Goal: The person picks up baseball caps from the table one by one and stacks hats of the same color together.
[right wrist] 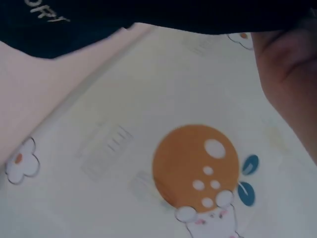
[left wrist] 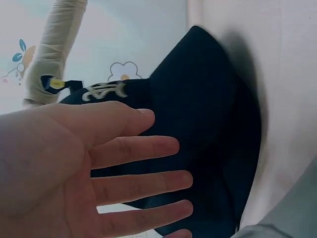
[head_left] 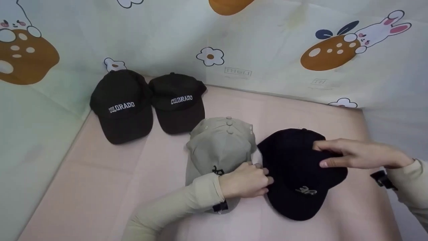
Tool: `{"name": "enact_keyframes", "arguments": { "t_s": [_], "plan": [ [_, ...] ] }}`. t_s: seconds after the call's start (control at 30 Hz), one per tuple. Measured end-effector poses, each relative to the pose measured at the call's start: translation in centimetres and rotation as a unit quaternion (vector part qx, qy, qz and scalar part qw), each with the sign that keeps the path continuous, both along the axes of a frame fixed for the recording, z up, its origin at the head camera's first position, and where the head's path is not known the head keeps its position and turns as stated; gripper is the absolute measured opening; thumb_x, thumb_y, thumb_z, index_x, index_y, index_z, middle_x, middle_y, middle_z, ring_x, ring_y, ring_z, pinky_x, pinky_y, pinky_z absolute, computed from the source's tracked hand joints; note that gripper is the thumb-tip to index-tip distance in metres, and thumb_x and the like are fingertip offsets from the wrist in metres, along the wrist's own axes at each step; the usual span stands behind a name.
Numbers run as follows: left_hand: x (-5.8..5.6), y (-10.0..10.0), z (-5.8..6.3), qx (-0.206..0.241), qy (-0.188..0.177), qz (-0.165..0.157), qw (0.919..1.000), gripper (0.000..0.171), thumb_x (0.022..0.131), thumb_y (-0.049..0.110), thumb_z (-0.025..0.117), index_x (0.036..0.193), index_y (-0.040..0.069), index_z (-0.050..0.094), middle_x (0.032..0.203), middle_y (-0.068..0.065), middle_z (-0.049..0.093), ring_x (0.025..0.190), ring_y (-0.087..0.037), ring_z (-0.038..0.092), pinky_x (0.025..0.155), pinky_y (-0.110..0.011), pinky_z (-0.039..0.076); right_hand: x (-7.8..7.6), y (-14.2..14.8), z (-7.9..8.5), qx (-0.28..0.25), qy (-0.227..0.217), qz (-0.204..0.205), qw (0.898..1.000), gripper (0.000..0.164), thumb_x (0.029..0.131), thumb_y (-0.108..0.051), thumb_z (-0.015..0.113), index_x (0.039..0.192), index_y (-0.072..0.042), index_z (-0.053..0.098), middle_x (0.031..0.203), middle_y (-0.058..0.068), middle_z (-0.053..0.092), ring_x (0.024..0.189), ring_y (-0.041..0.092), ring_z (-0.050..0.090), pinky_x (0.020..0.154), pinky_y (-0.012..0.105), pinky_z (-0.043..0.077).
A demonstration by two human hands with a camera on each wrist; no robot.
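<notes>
A navy cap (head_left: 291, 167) with a light emblem above its brim lies at the right, tilted, its brim toward the front. My right hand (head_left: 364, 154) grips its right side, thumb and index finger on the dark cloth; the other fingers are hidden. My left hand (head_left: 245, 180) is at the cap's left edge, and in the left wrist view its fingers (left wrist: 143, 188) are straight and spread beside the navy cap (left wrist: 198, 99). Under my left forearm are nested grey caps (head_left: 217, 147), with two top buttons showing. Dark cap cloth (right wrist: 198, 12) crosses the top of the right wrist view.
Two black COLORADO caps (head_left: 122, 103) (head_left: 179, 102) stand side by side at the back left of the pink table (head_left: 100, 177). A pale cloth wall (head_left: 167, 36) with rabbit and flower prints rises behind and at the left.
</notes>
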State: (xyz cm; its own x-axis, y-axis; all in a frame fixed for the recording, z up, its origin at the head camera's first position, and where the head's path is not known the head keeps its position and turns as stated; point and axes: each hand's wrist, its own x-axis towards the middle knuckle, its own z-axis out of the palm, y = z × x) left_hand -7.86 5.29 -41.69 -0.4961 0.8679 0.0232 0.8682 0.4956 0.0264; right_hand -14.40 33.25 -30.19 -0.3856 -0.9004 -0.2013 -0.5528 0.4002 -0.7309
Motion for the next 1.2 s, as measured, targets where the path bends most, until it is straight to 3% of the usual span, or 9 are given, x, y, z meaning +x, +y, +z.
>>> {"name": "enact_keyframes", "arguments": {
  "t_s": [0.23,0.37,0.43,0.57,0.7,0.8,0.97,1.1,1.2],
  "plan": [
    [0.2,-0.8,0.2,-0.007,0.007,0.004,0.9999,0.021,0.093,0.040,0.059,0.100,0.023,0.071,0.094,0.007,0.063,0.080,-0.009,0.054,0.063,-0.025,0.047,-2.1,-0.2,-2.3,0.002,-0.072,-0.011,0.997,0.012,0.097,-0.003,0.056,0.097,-0.011,0.046,0.080,-0.003,0.037,0.069,0.009,0.042,0.060,0.029,0.038],
    [0.4,-1.5,0.4,-0.009,0.006,0.006,0.9999,0.020,0.092,0.038,0.060,0.099,0.023,0.070,0.095,0.007,0.063,0.080,-0.009,0.054,0.061,-0.024,0.045,-3.3,-0.3,-3.2,0.021,-0.091,-0.069,0.993,0.006,0.097,-0.008,0.057,0.101,-0.009,0.053,0.084,-0.002,0.046,0.078,0.010,0.048,0.067,0.026,0.041],
    [0.6,-2.0,0.5,-0.008,0.010,0.004,0.9999,0.019,0.092,0.038,0.060,0.098,0.023,0.069,0.094,0.007,0.063,0.080,-0.010,0.053,0.060,-0.023,0.044,-3.6,-0.3,-3.6,0.033,-0.091,-0.109,0.989,0.011,0.097,-0.011,0.058,0.107,-0.008,0.057,0.093,0.001,0.055,0.087,0.012,0.053,0.075,0.024,0.043],
    [0.8,-3.5,0.6,0.018,0.026,-0.006,0.9995,0.018,0.093,0.035,0.059,0.100,0.022,0.069,0.097,0.007,0.064,0.091,-0.012,0.056,0.066,-0.024,0.046,-3.5,-0.5,-4.6,0.070,-0.018,-0.177,0.982,0.023,0.097,-0.019,0.061,0.117,-0.008,0.060,0.110,0.004,0.062,0.101,0.017,0.056,0.085,0.027,0.045],
    [0.7,-5.5,0.8,0.065,0.022,-0.013,0.9975,0.017,0.095,0.029,0.059,0.105,0.018,0.068,0.108,0.003,0.063,0.104,-0.016,0.055,0.079,-0.027,0.047,-2.8,-0.7,-5.6,0.075,0.096,-0.197,0.973,0.025,0.095,-0.017,0.063,0.117,-0.005,0.062,0.111,0.007,0.063,0.102,0.024,0.057,0.086,0.042,0.045],
    [0.8,-7.0,1.0,0.093,0.016,-0.013,0.9955,0.017,0.093,0.025,0.061,0.106,0.016,0.068,0.107,0.000,0.061,0.101,-0.018,0.053,0.081,-0.028,0.046,-2.2,-0.9,-6.3,0.054,0.176,-0.197,0.963,0.023,0.093,-0.010,0.065,0.114,-0.001,0.063,0.108,0.009,0.062,0.100,0.027,0.057,0.084,0.046,0.044],
    [0.6,-9.4,0.9,0.125,0.021,0.009,0.9919,0.020,0.088,0.022,0.069,0.105,0.012,0.066,0.102,-0.004,0.054,0.091,-0.020,0.047,0.081,-0.030,0.044,-1.1,-1.3,-7.2,0.015,0.277,-0.213,0.937,0.023,0.088,-0.002,0.068,0.110,0.001,0.063,0.104,0.010,0.063,0.096,0.028,0.059,0.080,0.045,0.046],
    [0.7,-11.5,0.2,0.165,-0.001,0.045,0.9853,0.049,0.082,0.020,0.076,0.125,0.010,0.056,0.122,-0.013,0.047,0.106,-0.026,0.047,0.089,-0.037,0.044,-0.4,-1.5,-7.4,-0.003,0.300,-0.230,0.926,0.026,0.087,-0.003,0.069,0.112,0.001,0.062,0.110,0.013,0.062,0.101,0.032,0.059,0.082,0.048,0.045],
    [0.6,-13.0,-0.7,0.191,-0.028,0.083,0.9776,0.082,0.075,0.023,0.083,0.144,0.016,0.039,0.143,-0.021,0.030,0.126,-0.036,0.036,0.099,-0.048,0.039,0.5,-1.6,-7.4,0.011,0.287,-0.236,0.928,0.040,0.085,-0.015,0.074,0.121,-0.003,0.059,0.121,0.016,0.057,0.111,0.036,0.052,0.083,0.055,0.039]
  ]
}}
